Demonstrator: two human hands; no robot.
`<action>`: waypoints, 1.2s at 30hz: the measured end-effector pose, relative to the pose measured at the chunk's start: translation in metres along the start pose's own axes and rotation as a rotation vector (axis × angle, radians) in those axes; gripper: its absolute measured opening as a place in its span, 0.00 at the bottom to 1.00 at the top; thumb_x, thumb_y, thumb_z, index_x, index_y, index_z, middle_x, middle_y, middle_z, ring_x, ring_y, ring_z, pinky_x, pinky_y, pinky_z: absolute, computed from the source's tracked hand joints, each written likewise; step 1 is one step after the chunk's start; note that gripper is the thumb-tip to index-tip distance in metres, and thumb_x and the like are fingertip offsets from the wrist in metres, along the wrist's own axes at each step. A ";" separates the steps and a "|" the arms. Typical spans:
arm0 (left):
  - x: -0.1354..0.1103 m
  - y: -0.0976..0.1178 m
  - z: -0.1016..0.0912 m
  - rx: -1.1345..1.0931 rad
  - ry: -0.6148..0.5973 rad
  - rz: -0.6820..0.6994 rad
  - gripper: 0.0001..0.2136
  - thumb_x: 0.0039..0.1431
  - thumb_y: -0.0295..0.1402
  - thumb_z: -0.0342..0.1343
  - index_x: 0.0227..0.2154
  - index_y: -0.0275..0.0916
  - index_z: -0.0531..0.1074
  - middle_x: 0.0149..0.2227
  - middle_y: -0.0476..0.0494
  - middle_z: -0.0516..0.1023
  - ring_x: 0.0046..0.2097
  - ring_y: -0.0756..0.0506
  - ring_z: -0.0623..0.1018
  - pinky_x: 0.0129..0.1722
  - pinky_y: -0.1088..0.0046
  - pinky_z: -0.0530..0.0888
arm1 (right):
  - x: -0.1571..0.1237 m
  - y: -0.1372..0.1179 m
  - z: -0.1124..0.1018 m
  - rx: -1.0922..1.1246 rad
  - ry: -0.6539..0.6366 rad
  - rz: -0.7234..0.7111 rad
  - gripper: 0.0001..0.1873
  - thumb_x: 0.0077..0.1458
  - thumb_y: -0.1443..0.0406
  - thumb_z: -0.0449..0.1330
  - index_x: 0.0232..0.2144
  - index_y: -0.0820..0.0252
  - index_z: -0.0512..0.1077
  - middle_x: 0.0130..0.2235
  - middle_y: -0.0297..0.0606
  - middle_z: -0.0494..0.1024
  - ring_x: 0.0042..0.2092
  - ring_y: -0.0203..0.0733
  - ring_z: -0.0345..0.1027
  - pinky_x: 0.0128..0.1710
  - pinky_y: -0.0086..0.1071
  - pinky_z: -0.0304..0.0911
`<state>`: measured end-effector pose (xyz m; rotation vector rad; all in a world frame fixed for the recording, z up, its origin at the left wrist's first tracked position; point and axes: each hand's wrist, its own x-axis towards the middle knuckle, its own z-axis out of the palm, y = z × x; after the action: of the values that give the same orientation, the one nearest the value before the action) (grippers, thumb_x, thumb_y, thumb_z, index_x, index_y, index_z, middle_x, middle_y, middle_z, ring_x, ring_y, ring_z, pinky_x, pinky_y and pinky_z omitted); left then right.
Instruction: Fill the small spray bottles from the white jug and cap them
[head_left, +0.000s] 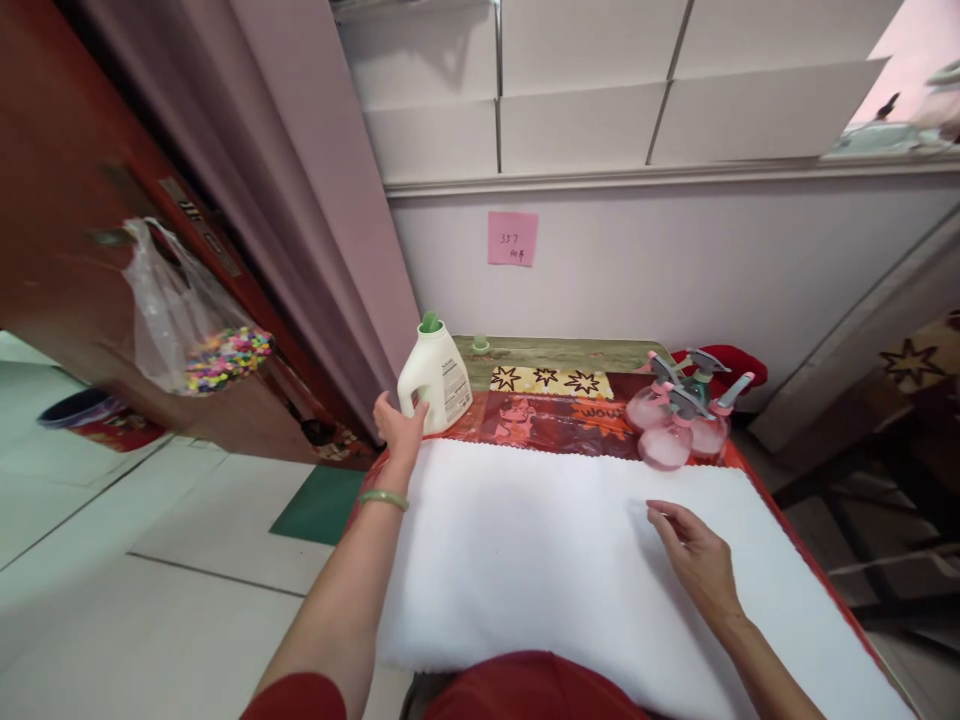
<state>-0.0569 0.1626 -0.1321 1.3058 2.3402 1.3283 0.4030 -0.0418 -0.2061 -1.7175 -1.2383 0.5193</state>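
Observation:
A white detergent jug (441, 385) stands at the back left of the table, a green spout in its uncapped mouth. My left hand (401, 425) is at the jug's handle, thumb in front and fingers spread to the left, apart from each other. Over the white cloth (517, 560) hovers my right hand (694, 560), its thumb and index fingertips brought together. Whatever may be between those tips is too small to make out. Nearest to it are several pink spray bottles (666, 440) with grey and pink heads, grouped at the back right.
A small green cap (480, 345) lies by the wall. Red patterned film (540, 420) covers the table's back part. A bag of colourful beads (225, 360) hangs from the door handle at left. A red stool (750, 368) is behind the bottles.

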 end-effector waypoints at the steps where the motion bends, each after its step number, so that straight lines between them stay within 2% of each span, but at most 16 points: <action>1: 0.011 0.003 0.001 -0.031 -0.044 -0.023 0.28 0.66 0.42 0.63 0.64 0.37 0.66 0.65 0.30 0.69 0.63 0.32 0.73 0.60 0.45 0.73 | -0.001 0.000 0.001 0.009 -0.019 0.009 0.22 0.56 0.43 0.63 0.38 0.50 0.84 0.41 0.40 0.88 0.38 0.53 0.82 0.43 0.44 0.78; 4: 0.029 0.014 0.007 -0.124 -0.143 -0.079 0.20 0.69 0.41 0.61 0.59 0.39 0.73 0.59 0.37 0.76 0.53 0.39 0.79 0.51 0.52 0.80 | -0.006 0.000 0.008 0.030 -0.096 0.059 0.23 0.56 0.44 0.63 0.39 0.53 0.84 0.42 0.40 0.88 0.41 0.51 0.82 0.44 0.40 0.77; 9: 0.029 0.043 0.004 -0.273 -0.144 -0.090 0.20 0.69 0.41 0.61 0.59 0.39 0.72 0.58 0.36 0.76 0.53 0.39 0.79 0.51 0.52 0.80 | -0.013 0.002 0.017 0.072 -0.191 0.137 0.25 0.57 0.44 0.62 0.40 0.57 0.84 0.42 0.43 0.88 0.44 0.53 0.81 0.42 0.38 0.76; 13: 0.002 0.051 -0.016 -0.401 -0.071 -0.031 0.15 0.60 0.39 0.68 0.45 0.36 0.76 0.42 0.45 0.80 0.42 0.44 0.79 0.45 0.64 0.78 | -0.013 0.006 0.018 0.081 -0.183 0.173 0.25 0.56 0.44 0.63 0.40 0.57 0.84 0.43 0.43 0.88 0.45 0.54 0.81 0.46 0.40 0.75; 17: -0.049 0.034 -0.037 -0.513 0.020 -0.026 0.16 0.54 0.43 0.68 0.39 0.38 0.73 0.34 0.50 0.77 0.36 0.47 0.76 0.39 0.70 0.73 | -0.011 0.008 0.020 0.056 -0.179 0.193 0.24 0.56 0.45 0.63 0.40 0.56 0.84 0.43 0.42 0.88 0.45 0.54 0.81 0.48 0.41 0.74; 22: -0.111 0.009 -0.046 -0.584 0.149 -0.069 0.19 0.55 0.48 0.65 0.40 0.40 0.70 0.38 0.47 0.78 0.39 0.47 0.76 0.42 0.69 0.73 | -0.010 0.008 0.021 0.041 -0.192 0.199 0.23 0.56 0.45 0.62 0.40 0.54 0.83 0.44 0.40 0.87 0.46 0.53 0.80 0.47 0.40 0.74; 26: -0.142 0.000 -0.038 -0.593 0.099 -0.073 0.22 0.54 0.50 0.67 0.42 0.41 0.70 0.40 0.46 0.79 0.41 0.44 0.78 0.46 0.66 0.75 | -0.008 0.009 0.024 0.042 -0.193 0.191 0.23 0.56 0.45 0.62 0.40 0.54 0.83 0.43 0.41 0.87 0.44 0.52 0.80 0.48 0.43 0.72; 29: -0.152 -0.003 -0.032 -0.554 0.066 -0.092 0.21 0.53 0.49 0.67 0.41 0.41 0.70 0.39 0.48 0.78 0.41 0.44 0.77 0.48 0.63 0.74 | -0.005 0.004 0.025 0.039 -0.178 0.172 0.23 0.56 0.45 0.61 0.39 0.55 0.83 0.41 0.42 0.87 0.43 0.53 0.79 0.48 0.44 0.71; 33: -0.148 -0.006 -0.032 -0.518 0.025 -0.078 0.21 0.55 0.49 0.66 0.43 0.42 0.68 0.41 0.48 0.76 0.44 0.42 0.77 0.51 0.58 0.74 | -0.002 -0.003 0.023 0.049 -0.199 0.154 0.21 0.59 0.47 0.60 0.38 0.55 0.82 0.40 0.41 0.86 0.42 0.52 0.79 0.46 0.43 0.71; 35: -0.145 -0.005 -0.037 -0.518 -0.002 -0.044 0.24 0.53 0.47 0.67 0.47 0.41 0.68 0.46 0.43 0.75 0.48 0.39 0.77 0.54 0.54 0.73 | 0.000 -0.006 0.021 0.051 -0.217 0.143 0.20 0.60 0.48 0.59 0.38 0.55 0.82 0.39 0.41 0.86 0.41 0.52 0.79 0.44 0.43 0.71; 36: -0.146 -0.004 -0.039 -0.491 0.029 0.023 0.27 0.52 0.46 0.68 0.50 0.40 0.67 0.50 0.39 0.74 0.53 0.36 0.76 0.58 0.51 0.71 | 0.001 -0.008 0.021 0.053 -0.217 0.136 0.20 0.60 0.48 0.59 0.38 0.55 0.82 0.39 0.41 0.86 0.41 0.51 0.79 0.44 0.43 0.71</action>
<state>0.0100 0.0283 -0.1508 1.1604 1.8403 1.7864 0.3834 -0.0319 -0.2089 -1.7436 -1.2507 0.8308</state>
